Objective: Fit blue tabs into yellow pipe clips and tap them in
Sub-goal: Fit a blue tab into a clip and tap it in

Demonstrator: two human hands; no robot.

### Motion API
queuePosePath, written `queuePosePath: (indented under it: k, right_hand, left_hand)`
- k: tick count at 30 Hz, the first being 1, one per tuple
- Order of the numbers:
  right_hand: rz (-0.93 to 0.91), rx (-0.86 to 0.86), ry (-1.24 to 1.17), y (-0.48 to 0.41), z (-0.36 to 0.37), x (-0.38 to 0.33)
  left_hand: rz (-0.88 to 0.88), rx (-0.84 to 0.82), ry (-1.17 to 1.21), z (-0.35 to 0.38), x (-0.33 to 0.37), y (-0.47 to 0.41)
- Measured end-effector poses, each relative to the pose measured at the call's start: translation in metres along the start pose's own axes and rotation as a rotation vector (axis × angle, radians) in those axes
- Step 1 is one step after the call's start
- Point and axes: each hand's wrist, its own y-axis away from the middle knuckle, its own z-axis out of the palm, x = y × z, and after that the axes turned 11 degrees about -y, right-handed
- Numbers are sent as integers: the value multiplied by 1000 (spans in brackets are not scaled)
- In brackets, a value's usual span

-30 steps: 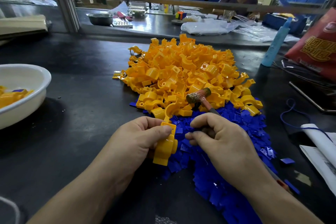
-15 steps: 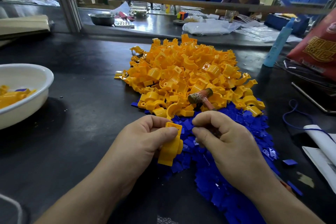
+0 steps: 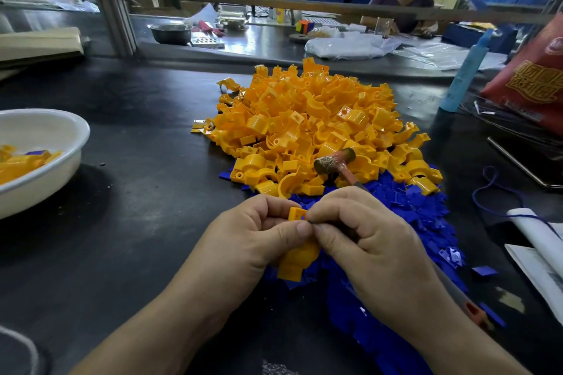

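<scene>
Yellow plastic: one clip [image 3: 294,265] is in the left hand [image 3: 253,240], low in the middle of the view, just above the near side of the heap of blue tabs [image 3: 411,210]. The left hand's fingers and thumb are curled round the clip and grip it. The clip's square end pokes up between the two hands.

The right hand [image 3: 371,246] meets it there. Its thumb and first finger touch the top of the clip, tip to tip with the left thumb. I cannot tell if a tab is between them. The other right fingers are curled round the handle of a hammer [image 3: 335,161]. The hammer's head sticks out past the hand, at the near edge of the big pile of clips [image 3: 304,125].

That pile is on the far side of the tabs and touches them. Both heaps lie on a dark table [image 3: 146,179]. At the left edge stands a white bowl [image 3: 70,131] with some clips in it, well apart from the hands.
</scene>
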Motion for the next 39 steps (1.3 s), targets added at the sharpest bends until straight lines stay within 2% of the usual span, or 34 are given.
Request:
queuePosePath:
  k: [6, 10, 13, 22, 26, 33, 39]
  right_hand:
    - [133, 47, -73, 1, 0, 4]
    - [307, 38, -317, -1, -1, 6]
    - [364, 0, -481, -2, -2, 7]
    - [364, 7, -533, 0, -3, 8]
    - [357, 50, -515, 0, -1, 8]
    - [446, 78, -700, 0, -1, 12]
    - [419, 71, -645, 1, -1, 11]
  left_hand:
    - [12, -56, -5, 2, -1, 2]
    - [-1, -56, 10, 1, -1, 2]
    - [0, -59, 31, 2, -1, 3]
    - [-12, -11, 91, 3, -5, 0]
    - [78, 109, -56, 6, -7, 1]
    - [147, 103, -113, 6, -3, 4]
    - [210, 126, -186, 9, -3, 6]
